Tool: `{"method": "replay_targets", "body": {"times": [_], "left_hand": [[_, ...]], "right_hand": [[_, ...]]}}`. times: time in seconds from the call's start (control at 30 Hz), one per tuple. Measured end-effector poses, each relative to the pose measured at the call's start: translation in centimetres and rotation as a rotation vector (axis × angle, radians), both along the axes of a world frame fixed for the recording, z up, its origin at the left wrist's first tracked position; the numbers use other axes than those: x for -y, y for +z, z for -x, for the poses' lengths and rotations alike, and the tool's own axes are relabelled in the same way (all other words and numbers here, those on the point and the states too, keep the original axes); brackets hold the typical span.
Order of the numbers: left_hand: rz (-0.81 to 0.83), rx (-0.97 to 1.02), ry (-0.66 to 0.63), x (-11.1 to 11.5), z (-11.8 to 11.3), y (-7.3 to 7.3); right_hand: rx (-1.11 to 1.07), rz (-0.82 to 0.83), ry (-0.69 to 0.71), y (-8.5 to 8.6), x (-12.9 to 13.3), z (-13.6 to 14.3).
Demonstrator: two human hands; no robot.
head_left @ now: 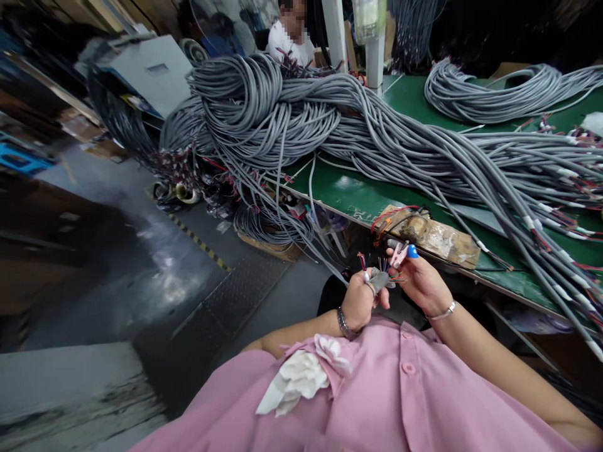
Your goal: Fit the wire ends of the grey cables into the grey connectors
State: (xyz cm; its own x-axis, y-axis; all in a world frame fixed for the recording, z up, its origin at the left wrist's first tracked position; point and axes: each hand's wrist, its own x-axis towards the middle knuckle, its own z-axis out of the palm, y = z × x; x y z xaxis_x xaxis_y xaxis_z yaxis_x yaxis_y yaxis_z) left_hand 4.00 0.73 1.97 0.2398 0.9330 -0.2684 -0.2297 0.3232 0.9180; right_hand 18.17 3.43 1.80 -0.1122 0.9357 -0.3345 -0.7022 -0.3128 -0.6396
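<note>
My left hand [358,302], with a dark bracelet at the wrist, is closed around grey cable ends [378,282]. Thin coloured wires [384,265] fan out of them toward my right hand. My right hand [426,285] is raised just beside these wires, a blue cover [412,251] on one fingertip. Between its thumb and fingers is a small pale pink and white clip-like tool [399,254]; its exact kind is too small to make out. Both hands are in front of my pink shirt, near the edge of the green bench.
Long bundles of grey cable [405,135] run across the green bench [346,182], with coiled cable [499,94] at the back right. A taped wooden block [436,235] with wires lies at the bench edge. Behind the bench is a person in white [277,41]. More cables hang toward the floor.
</note>
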Motion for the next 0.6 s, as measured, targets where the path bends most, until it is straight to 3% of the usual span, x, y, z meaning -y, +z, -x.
{"method": "replay_targets", "body": {"times": [0.5,0.6], "left_hand": [[-0.002,0.005,0.006,0.5,0.5,-0.4],[-0.033,-0.065,-0.011,0.9,1.2,-0.6]], "right_hand": [[-0.019,-0.023,0.06,-1.5,0.6,-1.0],[-0.021,0.017,0.164,-1.9,0.9,-1.8]]}}
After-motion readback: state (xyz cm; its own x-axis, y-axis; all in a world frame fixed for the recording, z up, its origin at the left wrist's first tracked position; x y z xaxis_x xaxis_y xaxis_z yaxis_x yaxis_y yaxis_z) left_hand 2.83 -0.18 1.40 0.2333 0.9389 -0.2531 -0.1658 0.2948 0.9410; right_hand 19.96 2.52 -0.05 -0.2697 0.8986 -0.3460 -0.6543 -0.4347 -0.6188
